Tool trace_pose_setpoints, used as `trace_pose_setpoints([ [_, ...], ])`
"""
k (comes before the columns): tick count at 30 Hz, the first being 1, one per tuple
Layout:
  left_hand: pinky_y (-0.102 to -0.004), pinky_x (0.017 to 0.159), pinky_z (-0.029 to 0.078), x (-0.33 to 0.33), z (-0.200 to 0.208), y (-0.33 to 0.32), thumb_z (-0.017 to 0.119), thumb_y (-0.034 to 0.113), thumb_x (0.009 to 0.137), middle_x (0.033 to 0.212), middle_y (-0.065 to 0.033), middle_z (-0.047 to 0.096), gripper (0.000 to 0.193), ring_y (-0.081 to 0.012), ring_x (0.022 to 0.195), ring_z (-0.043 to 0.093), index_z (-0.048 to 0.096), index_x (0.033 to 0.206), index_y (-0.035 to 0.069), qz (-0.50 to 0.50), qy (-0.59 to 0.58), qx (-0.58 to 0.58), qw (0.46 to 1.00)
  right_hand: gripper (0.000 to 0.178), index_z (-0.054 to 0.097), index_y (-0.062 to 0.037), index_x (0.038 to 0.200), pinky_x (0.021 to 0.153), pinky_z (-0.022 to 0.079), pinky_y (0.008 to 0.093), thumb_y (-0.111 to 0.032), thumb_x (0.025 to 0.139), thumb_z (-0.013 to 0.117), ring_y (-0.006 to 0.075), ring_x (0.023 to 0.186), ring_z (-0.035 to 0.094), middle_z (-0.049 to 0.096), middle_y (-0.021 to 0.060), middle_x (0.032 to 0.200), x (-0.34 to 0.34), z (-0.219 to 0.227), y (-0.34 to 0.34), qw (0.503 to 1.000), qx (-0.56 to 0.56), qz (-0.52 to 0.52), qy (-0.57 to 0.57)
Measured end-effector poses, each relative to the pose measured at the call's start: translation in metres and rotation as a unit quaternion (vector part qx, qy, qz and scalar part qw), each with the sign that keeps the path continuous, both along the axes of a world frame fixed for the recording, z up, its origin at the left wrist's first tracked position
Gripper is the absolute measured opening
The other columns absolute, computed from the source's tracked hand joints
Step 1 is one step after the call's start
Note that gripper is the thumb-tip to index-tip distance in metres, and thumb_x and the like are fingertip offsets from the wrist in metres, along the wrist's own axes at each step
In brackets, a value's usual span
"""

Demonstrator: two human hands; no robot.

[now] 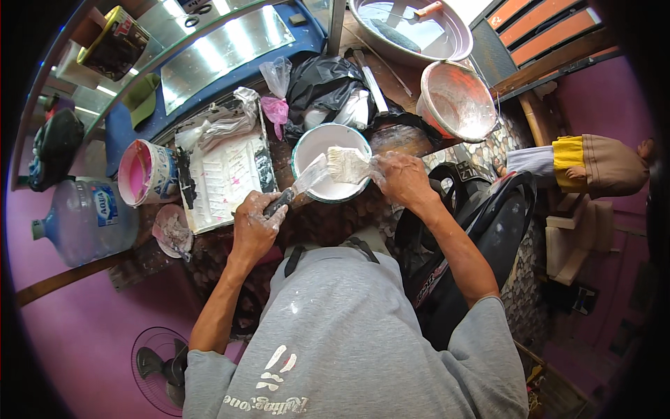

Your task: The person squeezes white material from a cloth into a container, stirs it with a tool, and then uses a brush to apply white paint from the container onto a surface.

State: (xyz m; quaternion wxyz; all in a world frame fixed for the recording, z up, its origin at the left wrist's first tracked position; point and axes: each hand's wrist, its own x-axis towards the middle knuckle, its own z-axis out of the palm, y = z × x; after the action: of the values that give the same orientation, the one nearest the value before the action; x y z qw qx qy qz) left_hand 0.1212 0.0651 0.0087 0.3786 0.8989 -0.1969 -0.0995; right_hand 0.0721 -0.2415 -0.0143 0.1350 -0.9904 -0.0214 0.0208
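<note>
My left hand (pixel 255 225) is closed around the dark handle of a putty knife (pixel 310 174), its blade smeared with white. In my right hand (pixel 405 183) is a wide paintbrush (pixel 346 165), its bristles coated white and pointing left toward the blade. Both tools meet or nearly meet over the mouth of a round white bucket (pixel 301 144); whether the blade touches the bristles I cannot tell. Pale white paint or filler shows inside the bucket below them. White smears mark the fingers of my left hand.
Left of the bucket lies a white-crusted paint tray (pixel 225 183), then a pink-stained tub (pixel 143 171) and a water jug (pixel 91 220). Behind are a black plastic bag (pixel 324 80), a stained bowl (pixel 457 101) and a basin (pixel 447 49). A motorcycle (pixel 481 241) and a person (pixel 604 164) are at right.
</note>
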Motion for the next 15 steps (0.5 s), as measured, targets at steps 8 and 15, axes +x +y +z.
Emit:
trace_pose_setpoints([
  [8, -0.0254, 0.05, 0.047, -0.017, -0.034, 0.049, 0.072, 0.018, 0.084, 0.072, -0.0044, 0.059, 0.024, -0.0096, 0.059, 0.055, 0.064, 0.094, -0.002, 0.221, 0.139, -0.136, 0.956, 0.035, 0.065, -0.0099, 0.111, 0.089, 0.047, 0.0431, -0.028, 0.081, 0.062, 0.0344, 0.097, 0.062, 0.067, 0.0169, 0.101, -0.005, 0.006, -0.011, 0.996, 0.043, -0.063, 0.042],
  [15, -0.0222, 0.046, 0.045, -0.032, -0.12, 0.088, 0.067, 0.023, 0.09, 0.069, -0.0004, 0.053, 0.025, -0.0064, 0.055, 0.05, 0.058, 0.095, 0.001, 0.403, 0.129, -0.121, 0.898, 0.038, 0.061, -0.009, 0.115, 0.085, 0.047, 0.0442, -0.02, 0.079, 0.067, 0.0365, 0.095, 0.061, 0.066, 0.0193, 0.099, -0.013, 0.002, -0.01, 0.993, 0.094, -0.054, 0.044],
])
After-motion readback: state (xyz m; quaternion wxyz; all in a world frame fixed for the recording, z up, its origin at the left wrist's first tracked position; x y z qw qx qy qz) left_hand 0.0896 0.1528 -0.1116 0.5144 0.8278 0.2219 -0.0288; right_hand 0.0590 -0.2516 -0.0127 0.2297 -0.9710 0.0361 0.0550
